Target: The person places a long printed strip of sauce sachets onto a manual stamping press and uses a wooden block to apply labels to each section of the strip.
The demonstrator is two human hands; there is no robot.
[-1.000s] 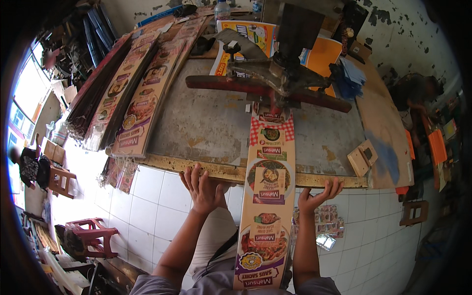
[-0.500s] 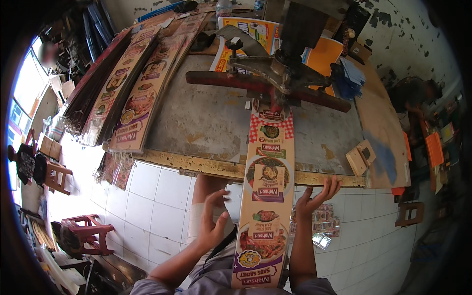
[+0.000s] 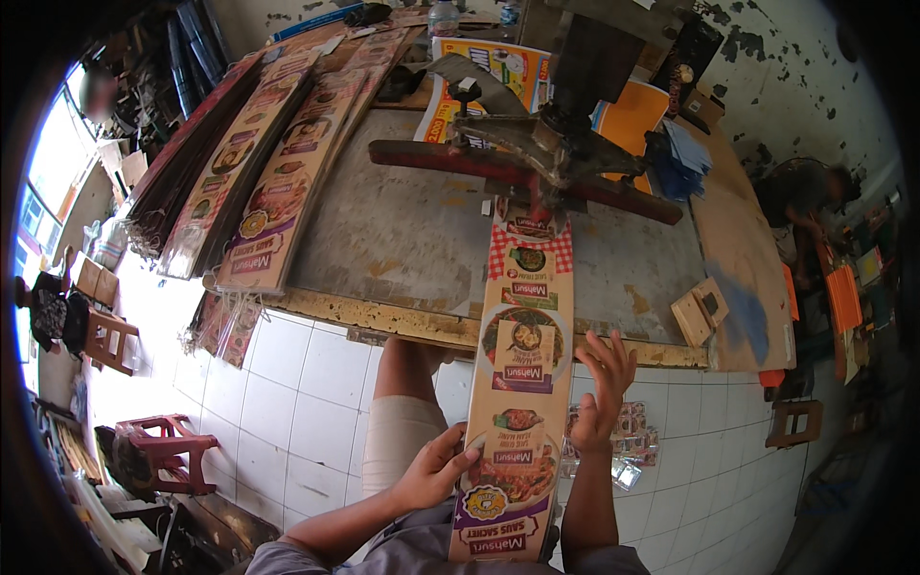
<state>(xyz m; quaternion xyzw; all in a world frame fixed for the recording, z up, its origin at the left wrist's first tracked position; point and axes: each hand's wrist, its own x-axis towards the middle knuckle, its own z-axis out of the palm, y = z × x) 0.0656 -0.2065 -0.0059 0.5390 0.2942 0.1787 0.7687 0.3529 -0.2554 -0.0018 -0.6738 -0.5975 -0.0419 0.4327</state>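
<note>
A long, printed strip (image 3: 517, 402) with pictures of food runs from my lap up over the table's near edge. Its far end lies beneath the red-edged metal press (image 3: 537, 177). My left hand (image 3: 436, 470) is closed on the strip's left edge, thumb on top and fingertips partly hidden. To the right of the strip, my right hand (image 3: 599, 393) is raised with its fingers apart, holding nothing. Whether its fingertips touch the strip's edge is hard to tell.
Stacks of similar strips (image 3: 264, 220) lie on the table's left side. A wooden block (image 3: 701, 311) sits near the right front edge. Behind the press are colourful printed sheets (image 3: 494, 72). A red stool (image 3: 168, 455) stands on the floor at left; another person (image 3: 805, 196) sits at far right.
My left hand has moved right and down onto the strip's edge and closed there. My right hand has left the table edge, turning upward beside the strip. The strip stays in place.
</note>
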